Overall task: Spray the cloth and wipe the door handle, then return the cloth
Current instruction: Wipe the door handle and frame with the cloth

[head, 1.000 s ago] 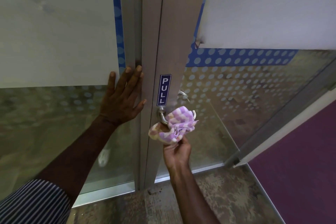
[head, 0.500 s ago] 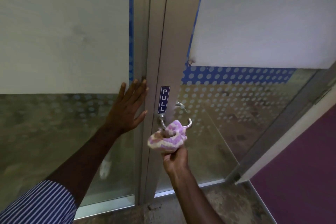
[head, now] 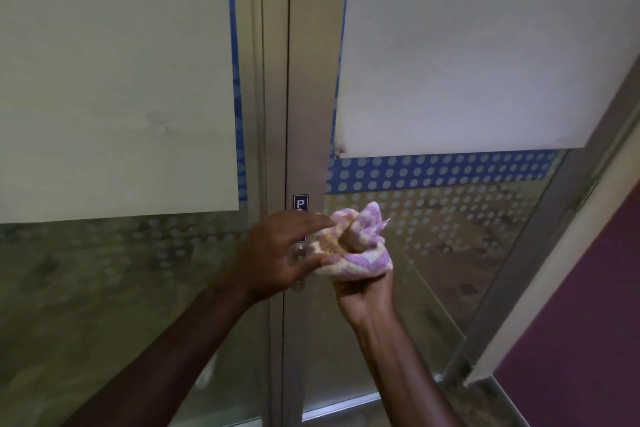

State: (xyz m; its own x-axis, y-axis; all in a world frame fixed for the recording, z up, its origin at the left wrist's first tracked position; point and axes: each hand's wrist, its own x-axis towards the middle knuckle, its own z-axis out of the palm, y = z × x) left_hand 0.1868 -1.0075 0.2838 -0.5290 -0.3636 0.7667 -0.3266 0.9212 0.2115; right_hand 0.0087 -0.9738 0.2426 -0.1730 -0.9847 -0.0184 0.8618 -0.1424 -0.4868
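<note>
Head view: our right hand [head: 365, 288] grips the bunched cloth [head: 356, 248] before the door frame [head: 306, 114], hiding the handle; our left hand [head: 277, 255], fingers relaxed, touches it. We judge refolding to a clean face wise, then wiping firmly
</note>
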